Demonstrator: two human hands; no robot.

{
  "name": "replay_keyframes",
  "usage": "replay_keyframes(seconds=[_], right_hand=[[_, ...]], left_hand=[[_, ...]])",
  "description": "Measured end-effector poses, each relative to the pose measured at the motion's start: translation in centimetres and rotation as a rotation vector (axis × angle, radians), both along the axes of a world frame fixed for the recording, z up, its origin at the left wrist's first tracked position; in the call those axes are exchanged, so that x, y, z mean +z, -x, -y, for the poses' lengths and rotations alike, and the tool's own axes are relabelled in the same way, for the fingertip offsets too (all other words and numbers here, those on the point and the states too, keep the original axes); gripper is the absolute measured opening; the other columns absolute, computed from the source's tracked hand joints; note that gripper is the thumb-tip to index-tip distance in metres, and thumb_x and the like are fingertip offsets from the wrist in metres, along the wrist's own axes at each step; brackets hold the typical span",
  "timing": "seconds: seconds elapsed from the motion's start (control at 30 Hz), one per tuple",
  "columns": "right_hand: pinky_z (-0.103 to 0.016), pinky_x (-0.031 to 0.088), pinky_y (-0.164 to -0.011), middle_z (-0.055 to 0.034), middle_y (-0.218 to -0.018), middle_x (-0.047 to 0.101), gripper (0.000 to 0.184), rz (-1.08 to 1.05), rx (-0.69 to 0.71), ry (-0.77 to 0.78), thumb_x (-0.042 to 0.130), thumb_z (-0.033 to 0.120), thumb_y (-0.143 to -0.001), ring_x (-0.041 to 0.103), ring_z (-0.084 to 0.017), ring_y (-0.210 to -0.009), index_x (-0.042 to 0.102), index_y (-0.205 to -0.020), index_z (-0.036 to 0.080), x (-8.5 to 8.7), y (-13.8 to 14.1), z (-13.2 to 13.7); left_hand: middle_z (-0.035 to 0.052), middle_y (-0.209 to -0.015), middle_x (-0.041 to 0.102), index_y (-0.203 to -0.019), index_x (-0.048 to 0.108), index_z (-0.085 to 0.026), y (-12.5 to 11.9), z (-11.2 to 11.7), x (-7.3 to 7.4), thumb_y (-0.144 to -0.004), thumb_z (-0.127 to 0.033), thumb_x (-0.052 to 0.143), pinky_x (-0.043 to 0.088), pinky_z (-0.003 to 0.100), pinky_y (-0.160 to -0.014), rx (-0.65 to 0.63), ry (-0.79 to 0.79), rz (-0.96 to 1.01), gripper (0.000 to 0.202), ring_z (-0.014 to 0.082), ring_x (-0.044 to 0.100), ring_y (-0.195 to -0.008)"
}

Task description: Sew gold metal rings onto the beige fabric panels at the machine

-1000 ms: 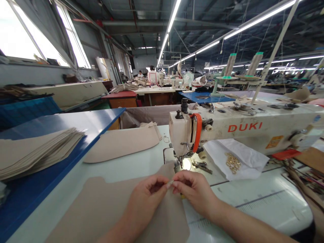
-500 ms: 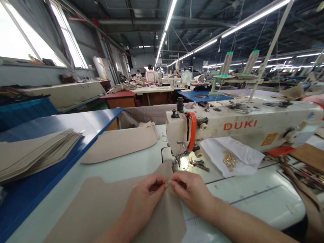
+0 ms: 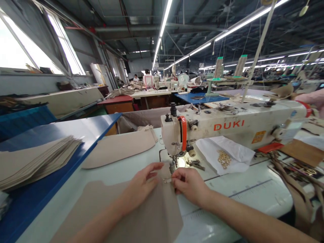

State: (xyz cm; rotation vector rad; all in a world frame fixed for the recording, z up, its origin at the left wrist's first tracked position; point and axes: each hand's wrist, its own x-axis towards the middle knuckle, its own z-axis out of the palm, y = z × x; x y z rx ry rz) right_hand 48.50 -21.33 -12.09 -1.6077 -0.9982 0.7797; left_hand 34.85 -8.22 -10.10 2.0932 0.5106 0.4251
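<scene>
A large beige cut panel (image 3: 106, 209) lies on the pale sewing table, its far tip under the needle of the white DUKI sewing machine (image 3: 227, 126). My left hand (image 3: 141, 187) rests flat on the panel just left of the needle, fingers stretched out. My right hand (image 3: 188, 184) is curled in a pinch at the panel's edge below the presser foot, on a small piece I cannot make out.
A white paper with several gold metal rings (image 3: 224, 158) lies under the machine arm. A second beige panel (image 3: 118, 148) lies farther back. A stack of beige panels (image 3: 35, 160) sits on the blue side table at left. Straps and tools clutter the right. People work at distant tables.
My hands moved forward to the needle. The left hand went from a pinch to lying flat on the panel. The right hand stays pinched. My head turned slightly right.
</scene>
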Motion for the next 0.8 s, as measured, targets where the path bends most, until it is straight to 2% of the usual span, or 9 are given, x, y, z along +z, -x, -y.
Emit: replay_keyframes(seconds=[0.1, 0.17, 0.27, 0.37, 0.47, 0.6, 0.7, 0.8], right_hand=[[-0.015, 0.041, -0.042, 0.007, -0.05, 0.054, 0.016, -0.082, -0.007, 0.082, 0.049, 0.005, -0.071, 0.054, -0.007, -0.041, 0.054, -0.062, 0.017, 0.4, -0.8, -0.5], [-0.014, 0.04, -0.04, 0.0066, -0.048, 0.055, 0.017, -0.115, 0.003, 0.142, 0.05, 0.005, -0.07, 0.054, -0.007, -0.039, 0.054, -0.059, 0.017, 0.7, -1.3, -1.0], [-0.014, 0.04, -0.039, 0.0058, -0.046, 0.057, 0.02, -0.161, 0.034, 0.228, 0.05, 0.003, -0.07, 0.055, -0.007, -0.038, 0.054, -0.055, 0.017, 1.0, -1.7, -1.7], [-0.015, 0.042, -0.039, 0.0052, -0.043, 0.057, 0.023, -0.18, 0.073, 0.286, 0.053, 0.003, -0.069, 0.055, -0.007, -0.037, 0.054, -0.051, 0.017, 1.4, -1.7, -2.3], [-0.016, 0.043, -0.039, 0.0043, -0.042, 0.057, 0.024, -0.19, 0.103, 0.328, 0.057, 0.005, -0.07, 0.054, -0.008, -0.036, 0.054, -0.049, 0.017, 1.8, -1.7, -2.7], [-0.017, 0.045, -0.04, 0.0036, -0.042, 0.058, 0.026, -0.195, 0.14, 0.373, 0.058, 0.006, -0.072, 0.054, -0.008, -0.036, 0.054, -0.048, 0.016, 2.3, -1.9, -2.9], [-0.017, 0.045, -0.041, 0.004, -0.041, 0.057, 0.028, -0.191, 0.163, 0.405, 0.054, 0.003, -0.073, 0.054, -0.008, -0.036, 0.054, -0.048, 0.016, 2.8, -2.0, -2.9], [-0.017, 0.045, -0.041, 0.0045, -0.04, 0.056, 0.029, -0.174, 0.171, 0.423, 0.052, 0.002, -0.073, 0.053, -0.008, -0.035, 0.053, -0.048, 0.016, 3.3, -2.0, -2.9]], left_hand=[[0.0129, -0.132, 0.053, -0.13, 0.046, -0.016, -0.2, 0.4, -1.6, -0.082, -0.024, 0.047, 0.035, 0.045, -0.104, 0.062, -0.231, -0.015, 0.049, 0.0262, 0.049, -0.121], [0.0138, -0.135, 0.05, -0.135, 0.04, -0.016, 0.0, 1.2, -2.5, -0.083, -0.022, 0.045, 0.034, 0.046, -0.105, 0.038, -0.363, -0.045, 0.053, 0.0267, 0.046, -0.124], [0.0145, -0.135, 0.049, -0.135, 0.039, -0.015, 0.5, 2.2, -3.2, -0.085, -0.022, 0.041, 0.036, 0.046, -0.105, 0.016, -0.455, -0.082, 0.051, 0.0263, 0.047, -0.124], [0.0155, -0.134, 0.05, -0.133, 0.041, -0.013, 1.1, 2.4, -3.3, -0.086, -0.023, 0.038, 0.037, 0.047, -0.104, 0.036, -0.517, -0.097, 0.047, 0.0269, 0.047, -0.123], [0.0126, -0.126, 0.056, -0.124, 0.049, -0.017, 1.3, 2.2, -2.9, -0.085, -0.023, 0.04, 0.041, 0.045, -0.101, 0.022, -0.574, -0.057, 0.04, 0.0259, 0.052, -0.117], [0.0088, -0.102, 0.066, -0.099, 0.061, -0.019, 0.5, 2.3, -2.0, -0.085, -0.022, 0.042, 0.048, 0.038, -0.091, -0.02, -0.646, 0.05, 0.024, 0.0231, 0.06, -0.099], [0.0067, -0.087, 0.067, -0.084, 0.063, -0.02, -0.4, 2.5, -1.7, -0.086, -0.021, 0.042, 0.051, 0.033, -0.081, -0.042, -0.695, 0.104, 0.021, 0.0206, 0.061, -0.086], [0.0052, -0.079, 0.066, -0.077, 0.062, -0.02, -1.1, 2.5, -1.8, -0.086, -0.019, 0.041, 0.051, 0.03, -0.074, -0.061, -0.761, 0.116, 0.023, 0.0186, 0.06, -0.079]])
